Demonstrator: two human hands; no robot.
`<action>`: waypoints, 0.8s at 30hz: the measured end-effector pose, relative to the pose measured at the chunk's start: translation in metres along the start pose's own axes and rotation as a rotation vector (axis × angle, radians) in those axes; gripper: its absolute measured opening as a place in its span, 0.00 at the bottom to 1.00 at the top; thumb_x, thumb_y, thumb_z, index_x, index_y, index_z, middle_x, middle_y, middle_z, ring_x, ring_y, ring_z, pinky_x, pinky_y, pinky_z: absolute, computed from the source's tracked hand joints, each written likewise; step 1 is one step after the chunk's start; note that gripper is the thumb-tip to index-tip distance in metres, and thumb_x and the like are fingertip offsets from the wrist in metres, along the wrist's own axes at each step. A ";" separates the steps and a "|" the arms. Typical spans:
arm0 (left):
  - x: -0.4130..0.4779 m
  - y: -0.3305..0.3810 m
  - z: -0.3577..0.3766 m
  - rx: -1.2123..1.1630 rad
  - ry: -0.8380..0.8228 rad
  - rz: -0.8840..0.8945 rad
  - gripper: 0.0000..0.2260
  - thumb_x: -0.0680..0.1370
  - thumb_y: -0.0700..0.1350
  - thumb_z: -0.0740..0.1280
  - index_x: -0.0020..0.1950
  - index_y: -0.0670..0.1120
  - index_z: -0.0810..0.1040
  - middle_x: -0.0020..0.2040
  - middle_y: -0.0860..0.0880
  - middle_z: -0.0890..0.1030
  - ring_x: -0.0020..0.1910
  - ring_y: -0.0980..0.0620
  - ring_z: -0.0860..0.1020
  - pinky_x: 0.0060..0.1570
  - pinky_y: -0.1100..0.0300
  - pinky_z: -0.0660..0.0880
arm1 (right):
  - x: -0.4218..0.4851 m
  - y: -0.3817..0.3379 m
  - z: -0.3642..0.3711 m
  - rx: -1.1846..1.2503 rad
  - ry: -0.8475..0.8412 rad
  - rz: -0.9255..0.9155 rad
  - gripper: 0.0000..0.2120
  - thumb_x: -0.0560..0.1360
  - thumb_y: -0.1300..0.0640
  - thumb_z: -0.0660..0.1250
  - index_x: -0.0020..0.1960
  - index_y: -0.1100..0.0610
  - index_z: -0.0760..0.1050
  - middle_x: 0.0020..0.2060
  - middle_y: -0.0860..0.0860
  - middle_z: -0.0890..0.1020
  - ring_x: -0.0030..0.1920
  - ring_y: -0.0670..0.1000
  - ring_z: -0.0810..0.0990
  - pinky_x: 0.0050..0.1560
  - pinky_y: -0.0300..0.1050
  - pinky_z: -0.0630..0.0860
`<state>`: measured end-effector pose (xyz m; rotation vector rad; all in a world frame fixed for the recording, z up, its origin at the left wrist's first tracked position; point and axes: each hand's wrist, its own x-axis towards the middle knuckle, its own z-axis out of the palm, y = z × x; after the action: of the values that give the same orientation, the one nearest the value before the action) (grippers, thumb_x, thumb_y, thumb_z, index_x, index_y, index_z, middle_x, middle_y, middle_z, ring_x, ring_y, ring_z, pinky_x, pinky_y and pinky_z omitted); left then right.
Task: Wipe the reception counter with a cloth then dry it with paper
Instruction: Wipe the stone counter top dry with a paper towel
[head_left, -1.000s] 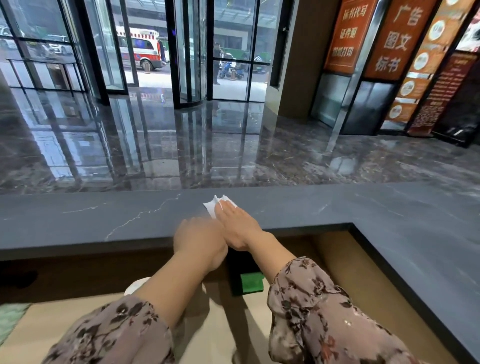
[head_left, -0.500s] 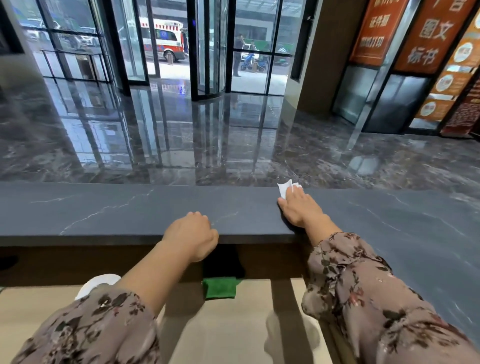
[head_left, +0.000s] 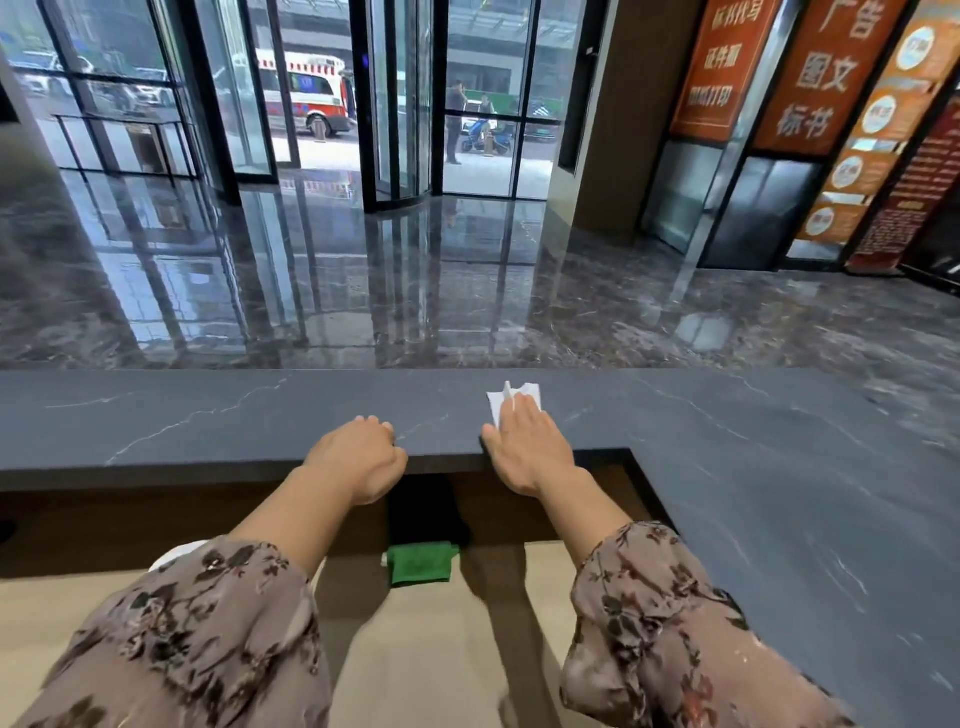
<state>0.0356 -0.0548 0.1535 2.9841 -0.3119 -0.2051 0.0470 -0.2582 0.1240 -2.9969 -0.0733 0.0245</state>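
On the counter (head_left: 208, 415), the flat right hand (head_left: 524, 447) has slid the paper (head_left: 500, 404) away from the curled, empty left hand (head_left: 358, 457), so drying is under way.

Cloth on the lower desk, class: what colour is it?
The cloth is green, seen best in the head view.
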 end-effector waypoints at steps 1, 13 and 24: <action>0.000 0.000 -0.001 -0.012 0.003 -0.001 0.17 0.82 0.46 0.50 0.64 0.40 0.70 0.64 0.40 0.72 0.64 0.42 0.69 0.61 0.52 0.66 | -0.004 -0.016 0.003 0.003 0.003 -0.037 0.29 0.82 0.47 0.45 0.77 0.64 0.51 0.76 0.60 0.53 0.76 0.57 0.50 0.75 0.52 0.52; 0.009 0.004 0.000 -0.040 0.019 -0.035 0.19 0.81 0.48 0.51 0.57 0.39 0.77 0.62 0.37 0.76 0.60 0.39 0.74 0.58 0.52 0.70 | -0.019 -0.043 0.006 -0.042 -0.049 -0.187 0.28 0.83 0.47 0.44 0.78 0.61 0.45 0.78 0.56 0.47 0.78 0.53 0.44 0.76 0.49 0.45; 0.004 0.000 0.007 -0.014 0.035 -0.056 0.20 0.80 0.49 0.51 0.63 0.39 0.73 0.65 0.38 0.72 0.64 0.41 0.70 0.62 0.51 0.67 | -0.032 0.114 -0.017 -0.061 -0.044 0.258 0.28 0.82 0.49 0.43 0.78 0.62 0.48 0.77 0.59 0.49 0.78 0.55 0.47 0.76 0.52 0.50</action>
<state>0.0384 -0.0569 0.1466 2.9815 -0.2224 -0.1601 0.0211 -0.3744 0.1248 -3.0445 0.3138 0.1178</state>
